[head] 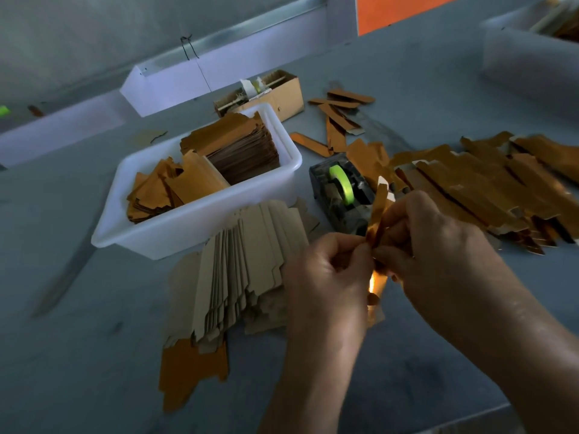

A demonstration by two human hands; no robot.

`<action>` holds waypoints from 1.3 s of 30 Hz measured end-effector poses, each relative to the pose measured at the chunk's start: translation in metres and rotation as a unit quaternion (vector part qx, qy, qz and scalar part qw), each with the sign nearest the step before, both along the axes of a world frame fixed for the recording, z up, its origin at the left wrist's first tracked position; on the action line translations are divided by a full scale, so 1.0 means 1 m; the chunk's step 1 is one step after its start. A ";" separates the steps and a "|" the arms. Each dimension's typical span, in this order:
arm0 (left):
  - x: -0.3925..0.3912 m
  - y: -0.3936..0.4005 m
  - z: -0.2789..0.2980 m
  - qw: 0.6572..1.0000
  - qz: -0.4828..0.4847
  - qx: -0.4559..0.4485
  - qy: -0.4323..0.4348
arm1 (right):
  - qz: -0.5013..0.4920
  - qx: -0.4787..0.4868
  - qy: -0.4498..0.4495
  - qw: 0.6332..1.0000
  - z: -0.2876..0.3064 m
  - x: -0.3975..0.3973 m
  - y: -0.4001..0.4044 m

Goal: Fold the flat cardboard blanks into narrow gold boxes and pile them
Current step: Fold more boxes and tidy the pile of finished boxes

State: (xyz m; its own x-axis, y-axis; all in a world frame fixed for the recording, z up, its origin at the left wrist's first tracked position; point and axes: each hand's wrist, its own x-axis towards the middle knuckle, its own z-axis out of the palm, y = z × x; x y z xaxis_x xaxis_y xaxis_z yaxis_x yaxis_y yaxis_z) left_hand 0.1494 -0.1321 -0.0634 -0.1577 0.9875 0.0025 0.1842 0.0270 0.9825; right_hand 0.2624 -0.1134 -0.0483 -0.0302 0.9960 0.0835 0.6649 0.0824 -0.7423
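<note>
A narrow gold box [378, 208] is held upright between both hands at centre. My left hand [329, 270] pinches its lower left side, fingers curled. My right hand [432, 245] grips it from the right, fingers wrapped round the strip. Its lower end [376, 286] shows below the hands and glints. A fanned stack of flat blanks [244, 270], plain side up, lies just left of my hands. A pile of folded gold boxes [488, 186] spreads across the table at right.
A white tub [200, 223] holding more gold blanks stands behind the stack. A dark tape dispenser [341, 195] with green tape sits just beyond my hands. A brown carton [282, 92] and several loose gold boxes [338, 117] lie farther back.
</note>
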 end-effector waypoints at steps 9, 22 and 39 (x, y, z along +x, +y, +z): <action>-0.008 -0.005 0.005 0.997 0.038 0.055 0.049 | -0.082 0.047 -0.055 0.994 0.005 -0.001 -0.004; -0.040 -0.011 0.027 0.853 0.221 0.108 0.461 | -0.101 0.087 0.187 0.973 -0.016 0.006 0.021; -0.083 -0.011 0.012 0.814 0.258 -0.082 0.514 | -0.193 0.174 -0.071 0.963 -0.041 0.024 0.035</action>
